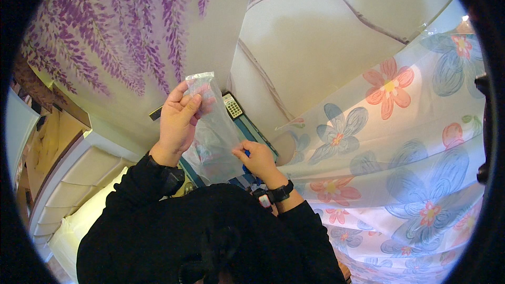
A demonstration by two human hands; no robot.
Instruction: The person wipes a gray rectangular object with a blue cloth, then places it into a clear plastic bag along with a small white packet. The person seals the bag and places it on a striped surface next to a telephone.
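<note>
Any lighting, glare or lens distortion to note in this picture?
Head view: black fisheye rim, headboard edge bowed; soft shadows on the pale wall; floral curtain bright in patches; glints on the clear plastic bag between left hand and right hand; black sleeves show little detail.

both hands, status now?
Left hand: closed, holding the clear plastic bag near its top.
Right hand: closed, pinching the same bag's edge lower down.

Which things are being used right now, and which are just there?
In use:
clear plastic bag
left fingers, gripping near its top
right fingers, pinching it lower down

Seemingly unused:
calculator
flowery curtain
padded headboard
</note>
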